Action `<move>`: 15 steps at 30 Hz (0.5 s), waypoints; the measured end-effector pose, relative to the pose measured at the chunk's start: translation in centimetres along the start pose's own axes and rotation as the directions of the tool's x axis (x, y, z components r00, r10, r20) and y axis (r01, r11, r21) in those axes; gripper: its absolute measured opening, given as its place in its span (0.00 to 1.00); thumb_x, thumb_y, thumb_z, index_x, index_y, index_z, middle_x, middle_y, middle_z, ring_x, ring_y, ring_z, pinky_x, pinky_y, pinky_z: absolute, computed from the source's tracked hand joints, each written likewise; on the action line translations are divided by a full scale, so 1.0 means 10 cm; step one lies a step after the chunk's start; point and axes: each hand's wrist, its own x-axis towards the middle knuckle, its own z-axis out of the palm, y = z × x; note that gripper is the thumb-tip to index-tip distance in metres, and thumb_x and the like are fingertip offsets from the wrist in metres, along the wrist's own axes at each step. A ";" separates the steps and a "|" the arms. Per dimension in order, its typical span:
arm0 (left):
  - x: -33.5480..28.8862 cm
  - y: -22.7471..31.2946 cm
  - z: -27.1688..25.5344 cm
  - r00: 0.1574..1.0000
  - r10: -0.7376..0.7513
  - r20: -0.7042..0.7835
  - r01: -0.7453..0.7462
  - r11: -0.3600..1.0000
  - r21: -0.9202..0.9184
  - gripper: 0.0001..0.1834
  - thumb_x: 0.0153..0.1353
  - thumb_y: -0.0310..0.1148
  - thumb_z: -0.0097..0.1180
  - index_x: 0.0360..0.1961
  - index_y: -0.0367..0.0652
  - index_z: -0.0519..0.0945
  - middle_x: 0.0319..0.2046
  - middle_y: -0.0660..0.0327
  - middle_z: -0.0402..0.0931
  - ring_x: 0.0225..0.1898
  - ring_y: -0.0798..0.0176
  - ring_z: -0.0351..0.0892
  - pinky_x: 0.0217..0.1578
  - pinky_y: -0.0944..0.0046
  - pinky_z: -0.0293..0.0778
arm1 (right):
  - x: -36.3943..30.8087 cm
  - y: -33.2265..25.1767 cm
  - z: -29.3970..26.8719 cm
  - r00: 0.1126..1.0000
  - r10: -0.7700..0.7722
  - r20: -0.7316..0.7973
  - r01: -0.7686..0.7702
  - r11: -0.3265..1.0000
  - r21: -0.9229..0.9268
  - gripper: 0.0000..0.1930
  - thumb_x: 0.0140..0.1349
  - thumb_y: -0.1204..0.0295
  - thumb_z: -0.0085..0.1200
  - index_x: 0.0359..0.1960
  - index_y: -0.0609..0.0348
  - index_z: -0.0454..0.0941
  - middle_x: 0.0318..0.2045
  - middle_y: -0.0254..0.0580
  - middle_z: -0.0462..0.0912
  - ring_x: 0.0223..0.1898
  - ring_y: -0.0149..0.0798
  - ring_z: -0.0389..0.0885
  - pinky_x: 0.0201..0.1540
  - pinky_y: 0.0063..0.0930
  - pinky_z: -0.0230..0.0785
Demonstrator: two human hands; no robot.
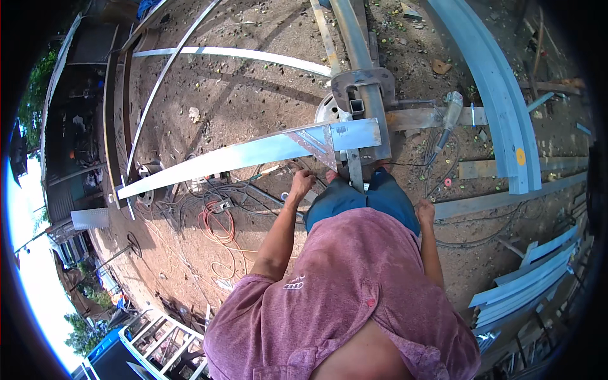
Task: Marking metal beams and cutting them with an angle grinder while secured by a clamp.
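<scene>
A long shiny metal channel [240, 154] lies across a steel stand in front of me, its right end over the support. On it rests a rusty triangular set square [315, 144], close to that end. My left hand [304, 183] is just below the channel, left of my legs, apart from it. Its fingers are curled, and whatever they may hold is hidden. Down beside my right thigh is my right hand [425, 211], closed, with its inner side out of sight. An angle grinder [451, 115] sits on a rusty crossbar to the right of the stand.
Black cables and a coiled orange cord [218, 231] spread over the dirt at left. Long grey beams [497, 95] stand at far right, with stacked metal lengths [525, 282] at lower right. A white ladder-like frame [168, 345] is at lower left.
</scene>
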 end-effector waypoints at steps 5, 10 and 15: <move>-0.08 0.52 -0.42 0.805 0.303 -0.511 -0.157 0.938 0.309 0.15 0.55 0.29 0.54 0.43 0.37 0.83 0.39 0.46 0.83 0.44 0.43 0.82 0.48 0.50 0.78 | -0.11 -1.18 -0.03 0.952 -0.277 0.132 0.273 0.961 0.050 0.13 0.59 0.73 0.57 0.42 0.67 0.84 0.34 0.49 0.86 0.38 0.42 0.84 0.46 0.33 0.75; 0.43 0.89 -0.44 0.693 0.435 -0.575 -0.099 0.847 0.522 0.22 0.57 0.30 0.52 0.55 0.45 0.77 0.57 0.51 0.71 0.65 0.47 0.64 0.60 0.36 0.60 | -0.20 -2.41 0.23 0.767 -0.510 0.389 0.543 0.839 0.029 0.12 0.61 0.77 0.54 0.46 0.66 0.81 0.39 0.46 0.83 0.39 0.39 0.82 0.46 0.34 0.74; 0.51 0.75 -0.42 0.830 0.302 -0.469 -0.022 0.858 0.514 0.15 0.59 0.35 0.57 0.47 0.45 0.81 0.58 0.52 0.70 0.67 0.46 0.61 0.64 0.32 0.53 | -0.51 -3.64 1.00 0.594 -0.658 0.462 0.753 0.657 -0.034 0.26 0.57 0.78 0.59 0.59 0.63 0.73 0.51 0.53 0.79 0.49 0.48 0.80 0.54 0.40 0.71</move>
